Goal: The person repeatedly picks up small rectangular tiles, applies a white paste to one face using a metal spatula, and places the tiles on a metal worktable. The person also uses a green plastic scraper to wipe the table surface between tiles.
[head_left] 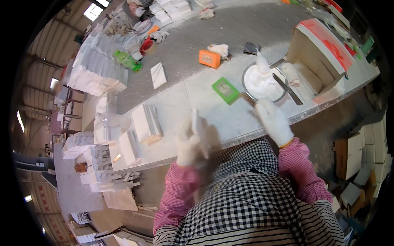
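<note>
My left hand (187, 141), in a white glove, is closed on a white tile (200, 131) held up on edge above the bench's near side; both are a little blurred. My right hand (273, 123), also gloved in white, is closed on a brush (248, 99) with brown bristles, its handle hidden in the fist. The bristles lie between a green block (225, 90) and a round metal bowl (245, 83) of white powder or paste. A dark flat blade (287, 89) rests across the bowl's rim, and a white squeeze bottle (262, 62) leans in it.
White tiles (144, 123) stand stacked left of my left hand. One marbled tile (158, 75) lies farther back. An orange block (209, 59) sits beyond the green one. An open cardboard box (318, 57) is at right, tall tile stacks (98, 65) and a green bottle (128, 61) at left.
</note>
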